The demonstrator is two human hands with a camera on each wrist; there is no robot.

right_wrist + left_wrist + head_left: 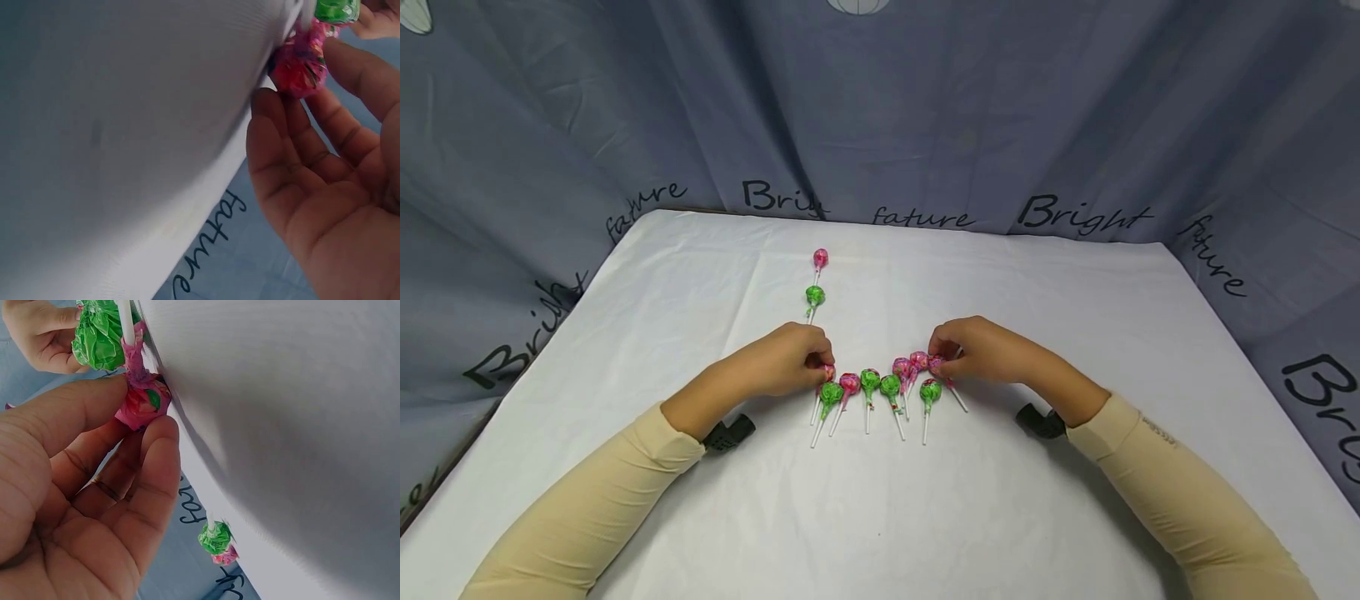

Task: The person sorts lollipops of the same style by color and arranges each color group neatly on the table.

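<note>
My left hand (793, 358) pinches the head of a pink lollipop (142, 406) between thumb and fingers at the left end of a loose row. Right beside that candy is a green lollipop (831, 395). At the row's right end my right hand (981, 350) holds another pink lollipop (300, 69) by its wrapped head, its white stick slanting toward the front. Between the hands lie several more, among them a pink lollipop (849, 384), a green lollipop (869, 381) and, nearer the front, a green lollipop (930, 392).
Farther back, a pink lollipop (821, 258) lies beyond a green lollipop (815, 297), one behind the other. A white cloth (880, 517) covers the table. Behind it hangs a grey-blue curtain (880, 117) with printed lettering.
</note>
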